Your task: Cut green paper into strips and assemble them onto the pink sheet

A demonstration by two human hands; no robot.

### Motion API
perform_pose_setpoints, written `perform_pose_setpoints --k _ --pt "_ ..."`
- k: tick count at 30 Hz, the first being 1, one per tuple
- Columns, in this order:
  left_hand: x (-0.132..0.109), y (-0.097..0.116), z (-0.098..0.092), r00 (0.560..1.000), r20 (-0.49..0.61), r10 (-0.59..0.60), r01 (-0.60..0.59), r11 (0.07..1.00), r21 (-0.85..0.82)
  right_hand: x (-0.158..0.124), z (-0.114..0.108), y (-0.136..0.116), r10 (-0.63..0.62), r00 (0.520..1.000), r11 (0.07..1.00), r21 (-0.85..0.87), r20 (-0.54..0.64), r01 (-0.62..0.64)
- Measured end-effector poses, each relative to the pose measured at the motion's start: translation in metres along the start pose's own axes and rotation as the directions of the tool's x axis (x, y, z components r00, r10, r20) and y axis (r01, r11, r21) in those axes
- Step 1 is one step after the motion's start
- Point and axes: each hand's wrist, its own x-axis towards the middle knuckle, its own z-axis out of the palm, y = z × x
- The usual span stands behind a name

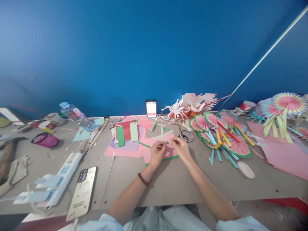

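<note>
Over pink paper sheets (pixel 150 155) edged with green strips, my left hand (pixel 157 153) is closed in a pinch. A small dark green paper piece (pixel 167 142) shows at its fingertips. Close by on the right, my right hand (pixel 180 148) also pinches, its thumb and forefinger together; what it holds is too small to make out. Pale green paper strips (pixel 162 131) lie just behind the hands. A pleated pink paper piece with green edging (pixel 146 124) sits behind my left hand.
Left are stacked coloured papers (pixel 124 152), a phone (pixel 83 192), a power strip (pixel 64 176) and a bottle (pixel 77 115). Right are a tape roll (pixel 186 136), pleated paper fans (pixel 223 128), a white oval object (pixel 245 170) and pink sheets (pixel 279 150). A blue wall (pixel 154 57) stands behind.
</note>
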Motion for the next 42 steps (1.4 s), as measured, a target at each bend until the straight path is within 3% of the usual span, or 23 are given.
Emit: perform_pose_setpoints --k 3,7,9,11,14,17,18,21,24,27,32,36,39,41,42 --pt "0.002 -0.002 0.0 0.997 -0.02 -0.071 0.07 0.996 -0.052 0.007 -0.004 0.003 0.176 0.983 0.971 0.171 -0.055 -0.164" --pt "0.003 -0.005 0.001 0.992 -0.044 -0.116 0.111 0.988 -0.105 0.013 -0.014 -0.002 0.248 0.957 0.914 0.364 -0.153 -0.179" --pt "0.002 -0.005 0.001 0.994 -0.029 -0.109 0.104 0.986 -0.127 0.016 -0.019 -0.009 0.259 0.958 0.876 0.448 -0.122 -0.179" --pt "0.001 -0.004 0.001 0.995 -0.01 -0.102 0.099 0.985 -0.144 0.022 -0.022 -0.018 0.239 0.971 0.856 0.475 -0.011 -0.205" --pt "-0.001 -0.003 0.002 0.992 -0.004 -0.125 0.123 0.981 -0.153 0.046 -0.024 -0.03 0.174 0.984 0.922 0.344 0.047 -0.18" --pt "-0.001 -0.002 0.002 0.993 0.002 -0.12 0.119 0.982 -0.147 0.09 -0.028 -0.038 0.095 0.995 0.974 0.209 -0.04 -0.084" --pt "-0.001 -0.002 0.002 0.995 0.001 -0.104 0.103 0.985 -0.136 0.107 -0.029 -0.04 0.009 0.993 0.997 0.072 -0.115 0.0" --pt "-0.001 0.0 0.003 0.999 -0.012 -0.041 0.04 0.996 -0.081 0.152 -0.033 -0.042 -0.093 0.977 0.994 -0.072 -0.189 0.081" --pt "-0.002 0.002 0.003 1.0 -0.007 0.003 -0.003 0.999 -0.039 0.181 -0.032 -0.037 -0.299 0.947 0.869 -0.444 -0.119 0.218" --pt "-0.003 0.005 0.002 1.0 0.005 0.025 -0.025 0.999 -0.021 0.191 -0.03 -0.031 -0.339 0.941 0.78 -0.559 -0.002 0.28" --pt "-0.003 0.006 0.002 0.998 0.018 0.059 -0.059 0.998 -0.004 0.184 -0.032 -0.027 -0.378 0.926 0.769 -0.562 -0.015 0.305" --pt "-0.003 0.006 0.002 0.996 0.009 0.089 -0.089 0.996 -0.001 0.155 -0.037 -0.031 -0.381 0.919 0.817 -0.502 -0.103 0.282" --pt "-0.005 0.005 0.002 0.991 0.021 0.129 -0.13 0.991 0.024 0.116 -0.037 -0.032 -0.234 0.968 0.909 -0.371 -0.086 0.187" --pt "-0.006 0.003 0.002 0.983 0.03 0.182 -0.183 0.982 0.045 0.087 -0.036 -0.031 -0.039 0.999 0.972 -0.232 0.023 0.043" --pt "-0.006 0.002 0.002 0.975 0.033 0.22 -0.221 0.974 0.054 0.073 -0.036 -0.03 0.101 0.988 0.983 -0.167 0.115 -0.081"
